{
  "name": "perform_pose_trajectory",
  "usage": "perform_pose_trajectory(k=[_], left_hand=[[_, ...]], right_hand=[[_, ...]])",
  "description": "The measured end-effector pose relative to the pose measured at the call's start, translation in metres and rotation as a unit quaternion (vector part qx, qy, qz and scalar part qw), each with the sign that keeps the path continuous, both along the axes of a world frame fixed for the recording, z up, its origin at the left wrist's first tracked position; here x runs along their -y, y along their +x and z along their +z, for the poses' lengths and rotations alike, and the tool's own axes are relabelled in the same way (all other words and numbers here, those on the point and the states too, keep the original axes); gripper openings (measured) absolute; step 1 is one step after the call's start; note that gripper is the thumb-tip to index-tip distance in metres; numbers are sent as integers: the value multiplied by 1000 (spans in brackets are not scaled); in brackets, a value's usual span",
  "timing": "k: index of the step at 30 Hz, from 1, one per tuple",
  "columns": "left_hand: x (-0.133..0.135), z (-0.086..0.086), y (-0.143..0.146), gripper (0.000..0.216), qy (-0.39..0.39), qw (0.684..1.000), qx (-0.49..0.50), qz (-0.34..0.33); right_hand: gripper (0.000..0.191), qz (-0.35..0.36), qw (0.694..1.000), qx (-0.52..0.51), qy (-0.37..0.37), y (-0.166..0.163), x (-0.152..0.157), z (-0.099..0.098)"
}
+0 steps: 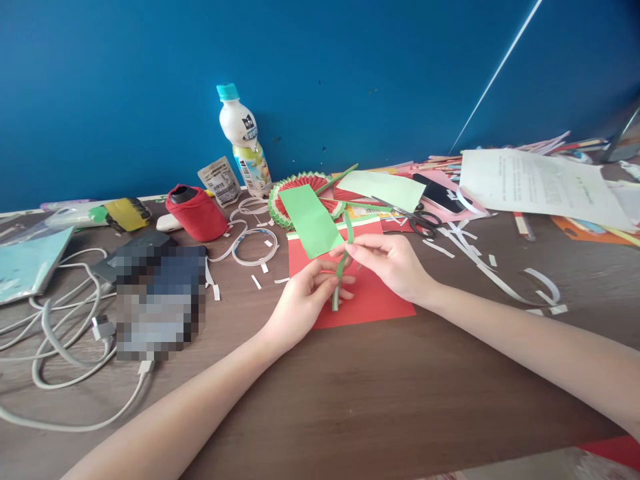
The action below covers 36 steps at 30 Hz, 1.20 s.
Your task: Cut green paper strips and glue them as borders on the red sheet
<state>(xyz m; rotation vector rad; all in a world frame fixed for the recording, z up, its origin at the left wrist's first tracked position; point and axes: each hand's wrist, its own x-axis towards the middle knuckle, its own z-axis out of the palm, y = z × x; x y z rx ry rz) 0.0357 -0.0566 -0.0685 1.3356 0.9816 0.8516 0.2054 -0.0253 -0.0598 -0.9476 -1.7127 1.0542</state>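
A narrow green paper strip [342, 267] is held between both hands, its lower end pale along one side. My left hand [309, 297] pinches it near the lower end, thumb on top. Higher up, my right hand [387, 263] grips the same strip between thumb and fingertips. Beneath the hands lies a red paper sheet [370, 307] with a pale edge at its top. A bright green paper rectangle [311, 220] rests just beyond, partly over a folded red and green paper fan [280, 203].
Behind are scissors [425, 220], a pale green sheet [383, 187] and a bottle [245, 140] against the blue wall. At left are a tape roll [255, 247], a red-wrapped object [200, 217], a pixelated device [165, 300] and white cables [50, 333]. White paper scraps [500, 283] lie at right.
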Motion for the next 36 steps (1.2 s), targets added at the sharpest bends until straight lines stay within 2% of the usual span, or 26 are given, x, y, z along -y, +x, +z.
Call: perform_pose_trajectory(k=[2,5,14,19,25,30,33,36], left_hand=[[0,1,0,17,-4,1000,-10,-7],[1,2,0,16,-6,1000,-24,-16],[1,4,1,11,8,998,-54,-30],[1,6,2,16,-1,998,-50,-25],[1,5,1,14,-4,1000,-29,-10],[0,6,1,14,-4,1000,-20,6],[0,5,1,13,-4,1000,-8,17],[0,4,1,13,-2,1000,-2,21]], right_hand=[[23,-30,999,-11,11,2,-4,0],[25,-40,998,-45,-4,5,-11,-3],[23,-7,998,-64,-23,5,-10,-2],[23,7,997,-73,-36,4,-8,-2],[20,38,981,-143,-121,6,-13,-6],[29,66,961,-200,-182,10,-19,-8],[26,89,963,-182,-179,9,-17,-8],[17,112,976,-121,-144,6,-11,-7]])
